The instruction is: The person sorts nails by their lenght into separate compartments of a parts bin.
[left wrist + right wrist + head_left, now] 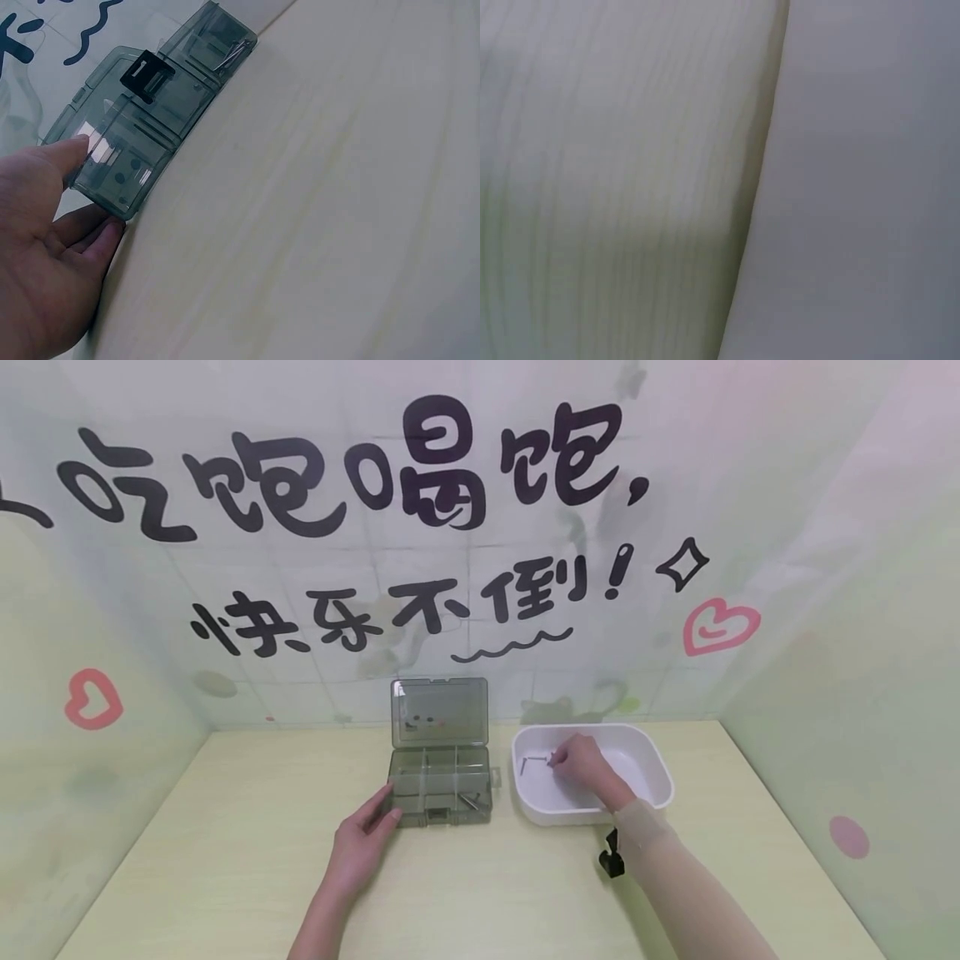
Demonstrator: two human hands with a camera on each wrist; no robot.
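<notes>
Metal pieces (524,766), slim and straight, lie just off the right hand (582,762), its fingertips drawn together; whether they pinch one, can't tell! Directly beneath that hand, a smooth, round-cornered white tray (555,817). Over to the left hand (360,850), thumb and fingers gripping the corner of a see-through grey plastic box (418,818), compartmented, its rectangular lid (440,712) standing up beyond the fingers; below, pale wood-grained tabletop (457,897).
</notes>
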